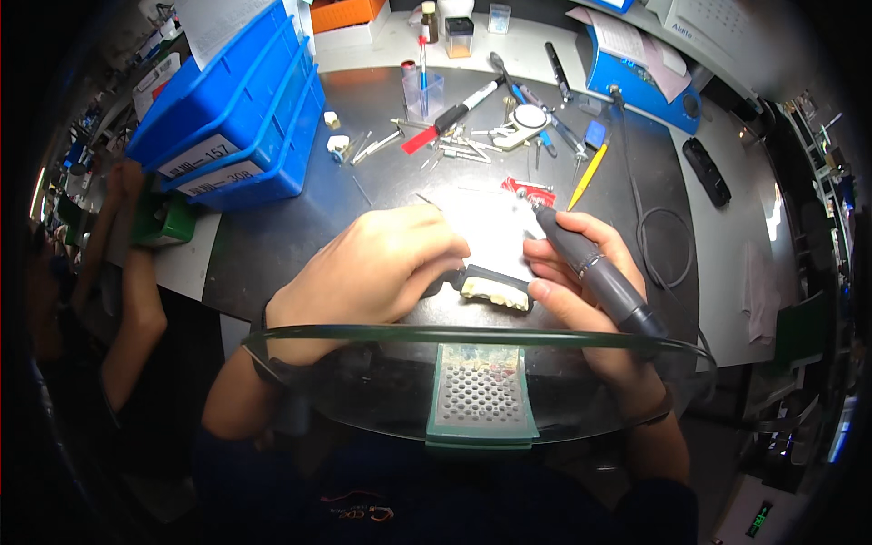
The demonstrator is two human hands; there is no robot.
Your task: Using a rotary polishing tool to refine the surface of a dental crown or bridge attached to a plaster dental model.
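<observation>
A cream-coloured dental model [495, 292], a row of teeth on a black base, is between my hands just beyond the bench edge. My left hand [377, 263] is closed, its thumb and fingertips pinched at the left end of the black base; part of the grip is hidden. My right hand [586, 272] wraps round a dark grey rotary handpiece [595, 277], its tip pointing up and left, away from the teeth. The right thumb lies at the model's right end. Strong glare whitens the bench beyond the model.
Stacked blue bins [232, 136] stand at the left. Loose burs, a marker [468, 104] and a yellow tool [589, 177] lie beyond my hands. A cord [640, 200] runs to a blue control box [636, 82]. A green-framed perforated tray [481, 397] sits nearest me, behind a clear shield.
</observation>
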